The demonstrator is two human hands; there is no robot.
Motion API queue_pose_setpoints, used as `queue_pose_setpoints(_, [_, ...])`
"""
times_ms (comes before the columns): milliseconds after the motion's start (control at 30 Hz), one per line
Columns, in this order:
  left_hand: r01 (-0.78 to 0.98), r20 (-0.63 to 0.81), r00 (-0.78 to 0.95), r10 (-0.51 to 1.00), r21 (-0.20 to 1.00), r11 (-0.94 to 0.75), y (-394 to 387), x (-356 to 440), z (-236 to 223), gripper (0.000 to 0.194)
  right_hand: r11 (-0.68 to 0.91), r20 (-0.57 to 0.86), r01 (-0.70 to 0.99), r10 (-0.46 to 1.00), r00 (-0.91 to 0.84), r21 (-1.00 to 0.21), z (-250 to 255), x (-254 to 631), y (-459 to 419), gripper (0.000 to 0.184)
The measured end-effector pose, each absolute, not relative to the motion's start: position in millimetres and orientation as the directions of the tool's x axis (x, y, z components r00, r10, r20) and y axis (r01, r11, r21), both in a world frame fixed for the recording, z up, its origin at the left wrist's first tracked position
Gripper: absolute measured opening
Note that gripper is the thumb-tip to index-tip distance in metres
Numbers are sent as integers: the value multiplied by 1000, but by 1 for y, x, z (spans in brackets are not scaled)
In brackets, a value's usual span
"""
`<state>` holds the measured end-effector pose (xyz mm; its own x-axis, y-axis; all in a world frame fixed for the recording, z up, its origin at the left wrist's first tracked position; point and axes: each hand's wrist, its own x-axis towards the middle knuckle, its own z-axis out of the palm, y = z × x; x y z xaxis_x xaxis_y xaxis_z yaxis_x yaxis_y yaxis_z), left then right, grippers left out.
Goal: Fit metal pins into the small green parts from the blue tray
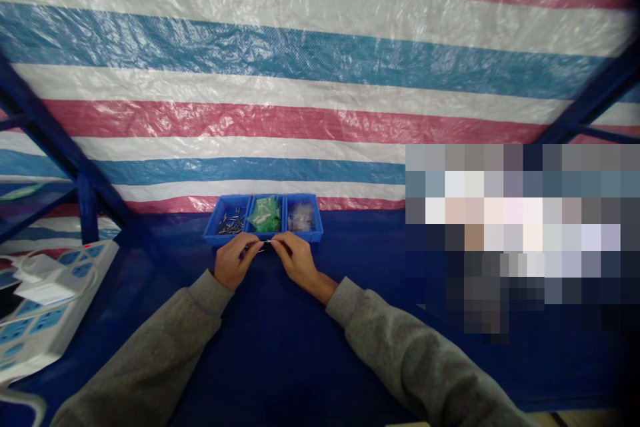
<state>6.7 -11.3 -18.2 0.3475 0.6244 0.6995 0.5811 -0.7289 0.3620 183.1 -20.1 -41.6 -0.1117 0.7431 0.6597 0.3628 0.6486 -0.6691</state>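
There, between my left hand and right hand, fingers pinched on it, was a thin piece, too small to identify; blue bins stood just beyond the fingers. Close two-handed handling, I judged, calling next for steady fingertips.

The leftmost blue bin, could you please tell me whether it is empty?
Not empty: slender, metallic-looking pieces lie in the leftmost blue bin, beyond the left hand.

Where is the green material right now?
In the head view, the green material lies in the middle blue bin, between the left bin of metal pieces and the right bin, just beyond the left hand and right hand.
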Motion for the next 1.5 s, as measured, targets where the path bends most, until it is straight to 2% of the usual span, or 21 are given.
queue_pose_setpoints(267, [558,770,318,553,320,-766,-13,7,-17,10,644,638,404,751,-172,-650,-42,184,-20,25])
queue_pose_setpoints(500, [608,719,212,661,433,-666,-22,9,-11,12,638,642,411,752,-150,-652,-41,184,-20,26])
queue_pose_setpoints(667, [597,668,202,716,496,-630,-20,7,-13,17,633,639,407,756,-140,-659,-39,184,-21,26])
queue_pose_setpoints(800, [617,668,224,710,467,-634,-15,6,-17,20,628,638,412,758,-135,-660,-38,184,-23,27])
queue_pose_setpoints(1033, [607,725,329,604,328,-724,-12,5,-14,28,629,642,420,755,-132,-654,-38,184,-23,28])
queue_pose_setpoints(1267, [630,743,225,631,383,-676,-9,5,-23,23,625,640,388,761,-109,-677,-39,184,-23,22])
queue_pose_setpoints(1500, [596,717,220,661,438,-673,-9,5,-24,23,647,656,358,746,-116,-673,-40,183,-23,22])
